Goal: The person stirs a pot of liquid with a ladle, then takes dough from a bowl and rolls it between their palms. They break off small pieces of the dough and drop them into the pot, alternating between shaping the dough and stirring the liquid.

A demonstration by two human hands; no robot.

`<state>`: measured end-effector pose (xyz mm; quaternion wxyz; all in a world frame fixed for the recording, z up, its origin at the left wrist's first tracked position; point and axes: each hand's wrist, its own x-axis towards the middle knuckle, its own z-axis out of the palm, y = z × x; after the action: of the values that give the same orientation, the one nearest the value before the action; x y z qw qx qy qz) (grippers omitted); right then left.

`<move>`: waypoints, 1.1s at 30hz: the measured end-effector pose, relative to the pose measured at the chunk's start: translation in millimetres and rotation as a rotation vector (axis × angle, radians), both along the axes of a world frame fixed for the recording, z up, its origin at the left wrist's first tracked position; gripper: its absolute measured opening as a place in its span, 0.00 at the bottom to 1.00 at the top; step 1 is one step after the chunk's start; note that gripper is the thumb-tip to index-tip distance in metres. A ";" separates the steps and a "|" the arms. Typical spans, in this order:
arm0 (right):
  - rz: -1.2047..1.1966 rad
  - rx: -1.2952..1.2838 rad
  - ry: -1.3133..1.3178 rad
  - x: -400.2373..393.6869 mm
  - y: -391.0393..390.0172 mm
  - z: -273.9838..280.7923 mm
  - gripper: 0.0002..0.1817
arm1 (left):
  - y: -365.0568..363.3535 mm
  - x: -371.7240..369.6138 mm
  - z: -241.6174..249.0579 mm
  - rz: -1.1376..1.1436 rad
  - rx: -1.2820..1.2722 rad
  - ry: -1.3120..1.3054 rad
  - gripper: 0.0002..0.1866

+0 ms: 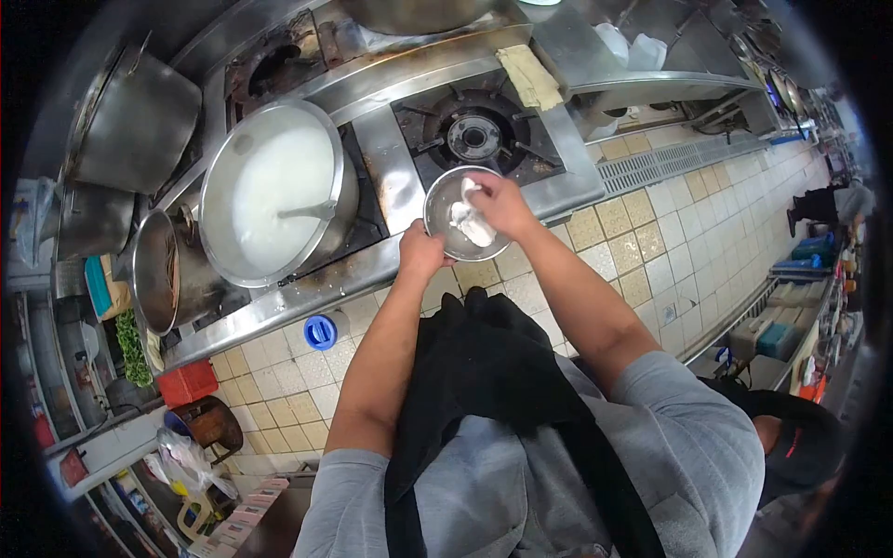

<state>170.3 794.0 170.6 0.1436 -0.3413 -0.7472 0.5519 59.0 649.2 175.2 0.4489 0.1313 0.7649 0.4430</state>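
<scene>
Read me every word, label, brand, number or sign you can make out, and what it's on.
No text can be read anywhere in this view.
Black clothing on the person at right: a small red mark, too blurred to read.
Pink-and-white box at lower left: any print is too blurred to read.
Bowl and large pot: no lettering seen.

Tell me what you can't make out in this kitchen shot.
Head view:
Left hand: some fingers hidden beneath the metal bowl.
White material: too blurred to identify.
Utensil: far end sunk in white liquid.
Upper pot: cut off by the top edge.
Distant person: too small and blurred.
</scene>
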 end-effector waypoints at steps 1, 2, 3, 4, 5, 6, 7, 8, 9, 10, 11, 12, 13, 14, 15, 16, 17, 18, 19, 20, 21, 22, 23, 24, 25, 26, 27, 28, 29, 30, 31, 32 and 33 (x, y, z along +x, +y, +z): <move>-0.061 -0.449 0.128 -1.4 0.7 5.0 0.24 | -3.2 -2.6 0.7 0.012 -0.025 -0.019 0.16; -0.143 -0.678 0.199 0.9 -1.0 10.1 0.20 | -6.8 -3.7 0.1 0.018 -0.029 -0.018 0.16; -0.137 -0.679 0.199 0.9 -1.0 9.0 0.20 | -9.4 -4.4 0.4 0.018 -0.021 -0.039 0.16; -0.150 -0.899 0.276 2.4 0.3 8.5 0.19 | -11.1 -4.5 0.7 0.019 -0.011 -0.062 0.16; -0.161 -1.118 0.351 2.8 0.4 7.4 0.18 | -12.3 -3.5 0.5 0.025 -0.011 -0.061 0.16; -0.195 -1.138 0.328 -1.2 -3.4 18.8 0.15 | -12.1 -1.4 4.1 0.035 0.007 -0.088 0.16; -0.189 -1.140 0.325 -3.1 -7.1 26.3 0.15 | -12.2 0.5 5.6 0.046 0.024 -0.116 0.16; -0.151 -0.976 0.246 -4.2 -11.5 32.2 0.15 | -12.7 1.5 4.0 0.053 0.022 -0.116 0.16; -0.113 -0.810 0.170 -5.3 -14.8 34.4 0.14 | -12.2 2.0 2.4 0.050 0.042 -0.148 0.16; -0.082 -0.724 0.148 -4.5 -15.2 33.1 0.10 | -11.5 2.5 1.1 0.046 0.063 -0.180 0.16; -0.078 -0.724 0.145 -4.7 -15.2 28.2 0.10 | -11.1 3.6 -0.1 0.050 0.064 -0.181 0.16; -0.067 -0.639 0.139 -5.2 -15.4 19.7 0.09 | -10.3 5.1 2.5 0.055 0.074 -0.211 0.17; -0.057 -0.556 0.133 -5.5 -16.1 11.3 0.09 | -10.3 6.2 3.0 0.060 0.082 -0.241 0.17; -0.053 -0.557 0.130 -5.9 -16.9 2.9 0.09 | -10.3 6.6 2.1 0.065 0.082 -0.242 0.17; -0.069 -0.465 0.103 -6.9 -18.5 -1.5 0.12 | -10.4 6.6 0.5 0.066 0.089 -0.241 0.18; -0.084 -0.372 0.077 -7.9 -19.0 -5.5 0.15 | -11.2 6.0 -1.0 0.068 0.098 -0.239 0.19; -0.080 -0.374 0.075 -7.9 -18.4 -9.3 0.15 | -12.9 5.4 -2.5 0.072 0.096 -0.240 0.19; -0.102 -0.340 0.033 -8.0 -18.8 -7.1 0.17 | -14.4 5.4 -1.6 0.071 0.091 -0.214 0.20; -0.124 -0.305 -0.009 -7.8 -18.2 -4.5 0.20 | -14.6 5.7 -0.5 0.069 0.086 -0.188 0.22; -0.124 -0.303 -0.009 -8.3 -15.8 -1.3 0.20 | -15.8 7.7 0.9 0.069 0.088 -0.188 0.22; -0.154 -0.387 -0.064 -9.8 -13.6 9.1 0.19 | -17.9 11.6 7.4 0.025 0.071 0.205 0.23; -0.186 -0.473 -0.121 -9.2 -12.7 17.5 0.19 | -19.2 15.6 13.6 -0.021 0.050 0.595 0.25; -0.191 -0.473 -0.121 -6.6 -11.2 21.3 0.19 | -17.6 18.5 19.8 -0.025 0.052 0.594 0.25; -0.113 -0.629 -0.049 -3.9 -9.7 26.5 0.19 | -14.7 21.7 30.5 -0.007 0.186 0.611 0.26; -0.032 -0.782 0.023 -2.4 -8.9 32.1 0.22 | -11.8 24.8 35.8 0.013 0.320 0.626 0.27; -0.032 -0.778 0.023 -0.8 -10.8 37.6 0.22 | -6.7 26.3 34.4 0.023 0.373 0.565 0.28; 0.010 -0.866 0.098 1.1 -16.7 49.4 0.24 | 0.6 30.0 32.7 0.023 0.378 0.565 0.28; 0.052 -0.953 0.175 3.5 -21.0 57.3 0.30 | 8.6 34.6 31.3 0.090 0.426 0.428 0.29; 0.049 -0.948 0.177 7.0 -22.1 61.0 0.30 | 13.6 36.8 30.2 0.154 0.472 0.289 0.30; 0.184 -0.983 0.263 11.2 -21.4 64.0 0.32 | 14.5 38.6 50.4 0.192 0.531 0.100 0.28; 0.320 -1.015 0.349 15.2 -18.8 65.6 0.35 | 16.5 36.6 50.4 0.188 0.536 0.098 0.28; 0.403 -1.104 0.404 17.1 -10.7 53.6 0.40 | 17.7 33.0 49.7 0.163 0.522 -0.026 0.27; 0.401 -1.098 0.406 18.3 -9.4 56.2 0.40 | 19.8 30.6 48.7 0.138 0.506 -0.147 0.25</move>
<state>188.6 784.6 226.8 -0.0203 -0.1066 -0.3612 0.9261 89.7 669.0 223.9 0.4249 0.1541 0.6023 0.6580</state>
